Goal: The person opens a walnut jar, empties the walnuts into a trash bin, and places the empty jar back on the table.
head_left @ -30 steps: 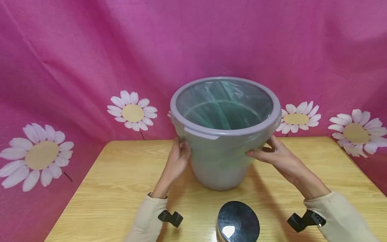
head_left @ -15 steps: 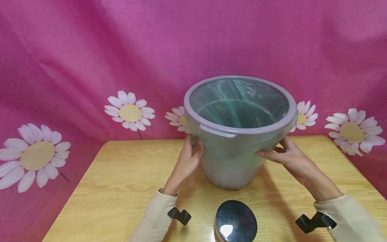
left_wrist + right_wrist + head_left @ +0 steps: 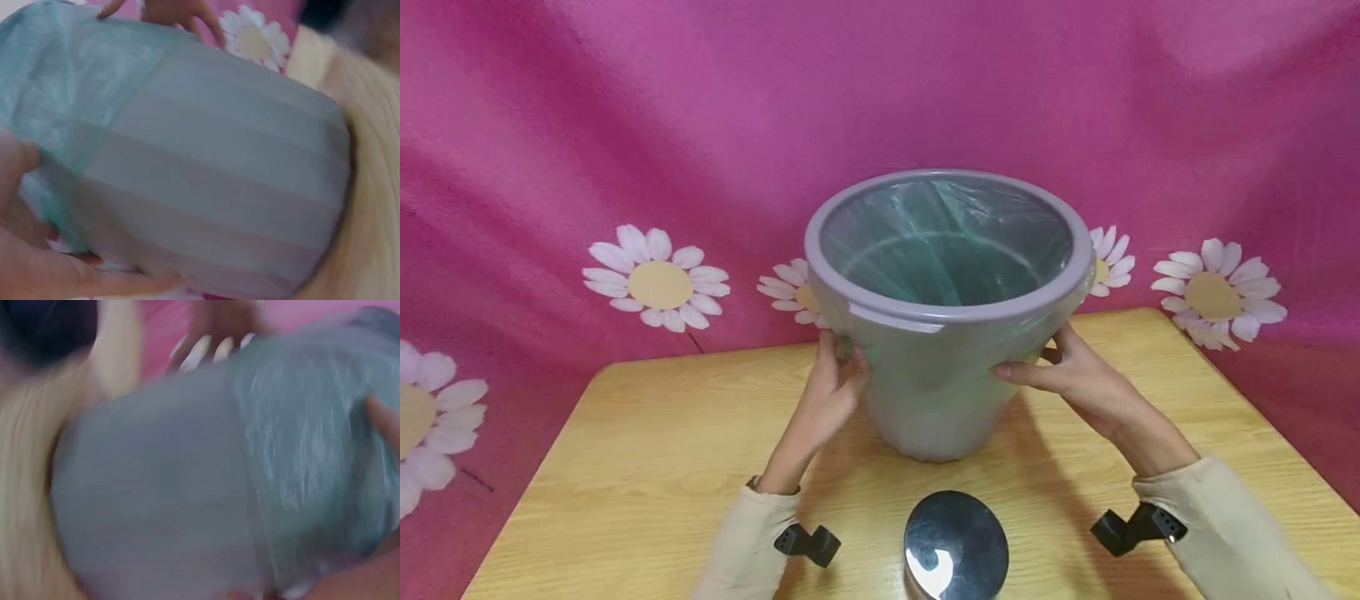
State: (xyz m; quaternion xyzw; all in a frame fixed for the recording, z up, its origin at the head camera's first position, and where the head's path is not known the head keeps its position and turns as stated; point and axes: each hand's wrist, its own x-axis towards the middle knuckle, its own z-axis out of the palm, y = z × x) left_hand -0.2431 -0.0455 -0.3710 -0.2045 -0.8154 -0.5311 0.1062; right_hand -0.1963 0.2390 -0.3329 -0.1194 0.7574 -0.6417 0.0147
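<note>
A greyish-lilac trash bin (image 3: 925, 400) stands upright at the middle of the table, its round rim (image 3: 880, 312) facing up. Inside it is a thin green plastic bag (image 3: 947, 258), folded down over the outside of the upper wall. My left hand (image 3: 831, 396) grips the bin's left side below the rim, thumb towards me. On the opposite side my right hand (image 3: 1086, 383) holds it the same way, with the far fingers partly hidden behind the wall. Both wrist views show the ribbed wall (image 3: 219, 156) and the bag's edge on it (image 3: 300, 444).
In front of the bin, near me, stands a round container with a glossy black top (image 3: 957, 542). The wooden table (image 3: 662, 467) ends at a pink curtain (image 3: 880, 83) with printed daisies, just behind the bin.
Held in both hands, the bin has shifted a little to the right against the curtain and the black-topped container. The head view has also turned slightly, moving the whole scene left.
</note>
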